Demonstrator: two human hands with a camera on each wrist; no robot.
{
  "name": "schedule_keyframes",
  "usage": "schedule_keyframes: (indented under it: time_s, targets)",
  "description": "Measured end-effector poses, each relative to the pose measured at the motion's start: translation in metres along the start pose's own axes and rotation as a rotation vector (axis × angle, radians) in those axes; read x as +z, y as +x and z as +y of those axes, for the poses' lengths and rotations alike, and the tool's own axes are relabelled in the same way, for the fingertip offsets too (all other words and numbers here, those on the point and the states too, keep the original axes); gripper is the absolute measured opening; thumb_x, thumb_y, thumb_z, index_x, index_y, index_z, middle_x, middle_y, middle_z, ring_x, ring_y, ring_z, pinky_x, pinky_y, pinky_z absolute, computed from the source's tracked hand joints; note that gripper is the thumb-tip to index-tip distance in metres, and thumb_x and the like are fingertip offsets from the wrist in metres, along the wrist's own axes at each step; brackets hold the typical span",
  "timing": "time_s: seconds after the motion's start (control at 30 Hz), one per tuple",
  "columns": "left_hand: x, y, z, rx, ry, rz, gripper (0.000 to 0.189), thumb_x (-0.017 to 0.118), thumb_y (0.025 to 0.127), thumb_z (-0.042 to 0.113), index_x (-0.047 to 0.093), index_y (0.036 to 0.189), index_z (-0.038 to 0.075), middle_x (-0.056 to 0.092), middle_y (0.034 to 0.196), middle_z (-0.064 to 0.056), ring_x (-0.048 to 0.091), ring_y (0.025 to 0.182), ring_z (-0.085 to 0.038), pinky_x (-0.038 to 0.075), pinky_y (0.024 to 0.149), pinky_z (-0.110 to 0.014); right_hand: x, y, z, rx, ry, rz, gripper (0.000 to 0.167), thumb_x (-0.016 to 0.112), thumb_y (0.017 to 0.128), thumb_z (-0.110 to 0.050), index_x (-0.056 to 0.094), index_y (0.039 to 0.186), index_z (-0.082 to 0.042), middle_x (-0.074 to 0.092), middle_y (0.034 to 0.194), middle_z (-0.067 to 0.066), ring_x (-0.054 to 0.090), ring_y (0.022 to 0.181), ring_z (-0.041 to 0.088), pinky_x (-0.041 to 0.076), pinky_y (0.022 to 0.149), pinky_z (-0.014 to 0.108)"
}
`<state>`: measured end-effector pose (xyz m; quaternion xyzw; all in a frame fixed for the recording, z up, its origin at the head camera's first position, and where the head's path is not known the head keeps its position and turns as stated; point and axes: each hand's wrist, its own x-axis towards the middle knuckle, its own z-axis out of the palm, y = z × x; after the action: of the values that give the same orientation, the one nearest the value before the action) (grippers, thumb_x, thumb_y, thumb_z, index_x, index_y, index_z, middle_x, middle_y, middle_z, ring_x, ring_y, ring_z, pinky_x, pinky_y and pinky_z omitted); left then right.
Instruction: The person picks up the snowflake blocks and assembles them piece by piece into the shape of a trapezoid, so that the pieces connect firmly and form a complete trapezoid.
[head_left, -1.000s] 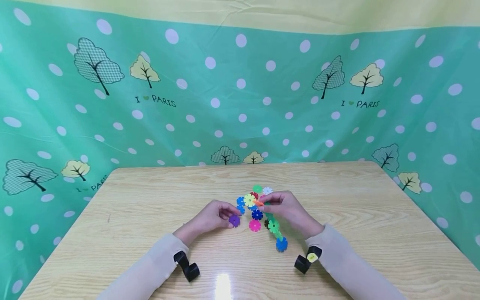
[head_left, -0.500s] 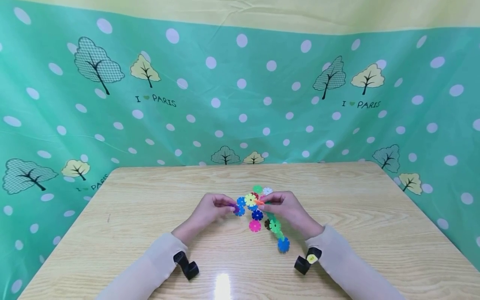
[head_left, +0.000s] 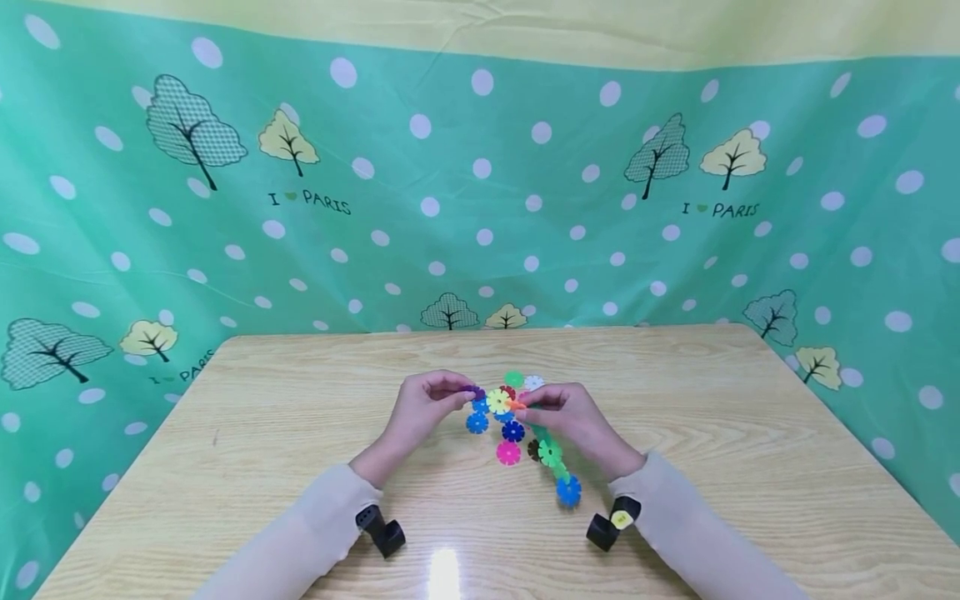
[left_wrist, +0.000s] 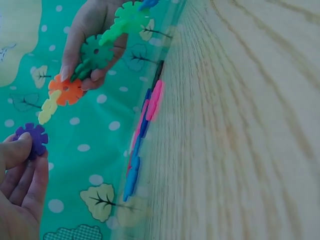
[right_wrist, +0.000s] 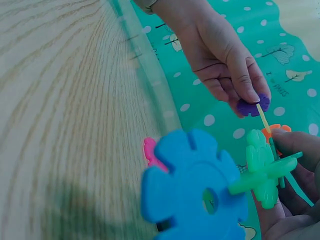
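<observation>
My left hand (head_left: 423, 408) pinches a purple notched plastic disc (left_wrist: 32, 140) between thumb and fingers. Its thumb lies over the disc's face. Across from it, my right hand (head_left: 570, 421) holds a chain of interlocked notched discs by the orange disc (left_wrist: 65, 91). A yellow disc (head_left: 498, 401) juts from the orange one toward the purple disc, whose edge is close to it. Behind the orange disc follow a dark green disc (left_wrist: 96, 52), lighter green discs (left_wrist: 131, 19) and a large-looking blue disc (right_wrist: 182, 175) at the chain's near end.
Loose discs lie on the wooden table (head_left: 300, 475) under the hands: a blue one (head_left: 477, 423), a navy one (head_left: 513, 431), a pink one (head_left: 508, 452), a brown one (head_left: 533, 450). Farther back are light green (head_left: 513, 379) and white (head_left: 533, 382) discs. A patterned cloth (head_left: 480, 192) hangs behind.
My left hand has moved away from me and up beside the yellow disc, turning the purple disc from face-on to nearly edge-on. My right hand and the chain have barely moved.
</observation>
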<state>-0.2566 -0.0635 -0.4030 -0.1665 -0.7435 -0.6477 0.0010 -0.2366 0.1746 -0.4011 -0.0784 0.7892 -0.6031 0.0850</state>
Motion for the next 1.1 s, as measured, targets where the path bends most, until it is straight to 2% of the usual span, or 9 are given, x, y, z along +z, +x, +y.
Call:
schedule_keyframes:
  time_s: [0.2, 0.43, 0.63, 0.87, 1.1]
  targets:
    - [0.002, 0.000, -0.002, 0.021, 0.000, -0.024, 0.015, 0.071, 0.082, 0.005, 0.071, 0.096, -0.001, 0.071, 0.093, -0.014, 0.067, 0.086, -0.034, 0.056, 0.072, -0.025, 0.000, -0.001, -0.003, -0.002, -0.011, -0.001, 0.022, 0.075, 0.081, -0.019, 0.071, 0.098, -0.006, 0.070, 0.091, 0.005, 0.064, 0.081, 0.020, 0.053, 0.071, 0.027]
    - [0.002, 0.000, -0.001, 0.068, -0.010, -0.053, 0.013, 0.068, 0.084, 0.001, 0.071, 0.096, -0.001, 0.072, 0.094, -0.012, 0.067, 0.089, -0.033, 0.055, 0.077, -0.027, 0.001, -0.002, -0.002, -0.007, 0.013, 0.000, 0.021, 0.074, 0.081, -0.015, 0.071, 0.099, -0.005, 0.069, 0.095, 0.006, 0.063, 0.085, 0.021, 0.053, 0.072, 0.026]
    - [0.003, 0.000, -0.002, 0.088, 0.008, -0.060, 0.013, 0.069, 0.083, 0.002, 0.072, 0.096, -0.001, 0.072, 0.094, -0.013, 0.069, 0.086, -0.024, 0.055, 0.076, -0.027, 0.001, -0.002, -0.002, -0.025, -0.011, 0.003, 0.021, 0.075, 0.080, -0.017, 0.073, 0.097, -0.005, 0.070, 0.093, 0.006, 0.063, 0.084, 0.022, 0.053, 0.071, 0.026]
    - [0.007, 0.000, 0.001, 0.070, 0.014, -0.040, 0.012, 0.070, 0.082, 0.003, 0.073, 0.093, -0.001, 0.072, 0.092, -0.014, 0.069, 0.083, -0.019, 0.055, 0.075, -0.025, 0.002, -0.003, -0.003, -0.013, -0.037, 0.021, 0.021, 0.078, 0.078, -0.024, 0.075, 0.092, -0.009, 0.070, 0.088, 0.004, 0.061, 0.080, 0.019, 0.052, 0.068, 0.027]
    - [0.011, -0.002, 0.001, 0.076, -0.018, -0.008, 0.014, 0.069, 0.082, -0.001, 0.072, 0.094, -0.005, 0.071, 0.094, -0.019, 0.070, 0.086, -0.020, 0.055, 0.077, -0.026, 0.004, -0.003, -0.003, -0.008, -0.021, 0.046, 0.019, 0.078, 0.077, -0.023, 0.075, 0.087, -0.007, 0.071, 0.088, 0.005, 0.061, 0.080, 0.020, 0.051, 0.067, 0.027]
